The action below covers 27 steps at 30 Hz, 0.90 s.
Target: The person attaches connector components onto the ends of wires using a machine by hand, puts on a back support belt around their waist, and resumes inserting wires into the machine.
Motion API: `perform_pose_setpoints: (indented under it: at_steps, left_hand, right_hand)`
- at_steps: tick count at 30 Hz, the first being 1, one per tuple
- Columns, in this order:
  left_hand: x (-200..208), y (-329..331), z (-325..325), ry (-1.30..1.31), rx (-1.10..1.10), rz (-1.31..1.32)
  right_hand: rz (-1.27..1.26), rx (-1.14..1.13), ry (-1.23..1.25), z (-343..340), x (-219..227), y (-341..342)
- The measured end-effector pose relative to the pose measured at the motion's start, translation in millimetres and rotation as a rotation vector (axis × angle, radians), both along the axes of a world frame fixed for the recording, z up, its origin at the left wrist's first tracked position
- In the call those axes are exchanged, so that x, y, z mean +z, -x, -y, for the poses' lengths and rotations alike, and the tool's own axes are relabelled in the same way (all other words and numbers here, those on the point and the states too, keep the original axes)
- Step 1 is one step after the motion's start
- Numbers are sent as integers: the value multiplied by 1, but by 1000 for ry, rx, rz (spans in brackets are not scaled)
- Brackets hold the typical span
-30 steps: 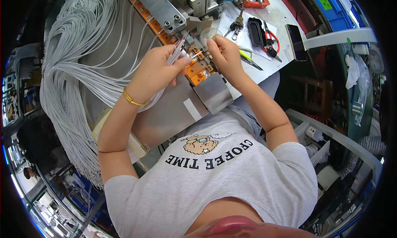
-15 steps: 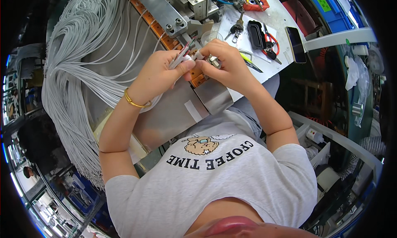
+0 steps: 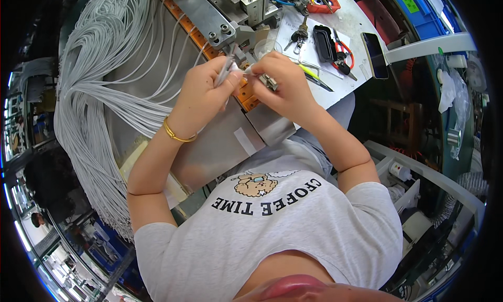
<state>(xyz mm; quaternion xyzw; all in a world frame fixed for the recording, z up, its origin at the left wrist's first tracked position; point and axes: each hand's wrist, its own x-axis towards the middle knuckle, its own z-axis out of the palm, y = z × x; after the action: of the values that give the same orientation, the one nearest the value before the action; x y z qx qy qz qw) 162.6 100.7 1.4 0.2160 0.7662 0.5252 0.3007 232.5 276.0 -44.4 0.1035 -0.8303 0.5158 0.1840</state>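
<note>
My left hand is closed around several grey cables, whose ends point up past the thumb and look blurred. To its right, my right hand has its fingers curled in a pinch. Small silvery metal pieces, like connector parts, show between its thumb and palm. A pale bit sits between the two hands' fingertips, too small and smeared to make out. Both hands hover over the near end of an orange perforated strip, beside a metal machine fixture.
A thick bundle of grey cables spreads over the metal table at left. At right lie keys, a black case, red-handled pliers, yellow-handled tweezers and a phone. A red tray stands behind.
My fingertips have moved slightly apart from nearly touching. My left wrist has turned and shifted a little right. The metal pieces in my right hand show more fully.
</note>
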Motion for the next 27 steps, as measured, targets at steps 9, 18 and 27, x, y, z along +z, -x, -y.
perform_pose_setpoints:
  at_steps: [9, 18, 27]
  left_hand:
    - [-6, 2, 0, -29, -80, -72]
    - [-4, 16, 8, 154, -24, -378]
    - [-17, 9, 5, 359, -164, -520]
  right_hand:
    - [165, 60, 194, -1, 1, 3]
    - [174, -121, 27, -11, -40, 12]
    - [374, -29, 523, -6, -67, 19]
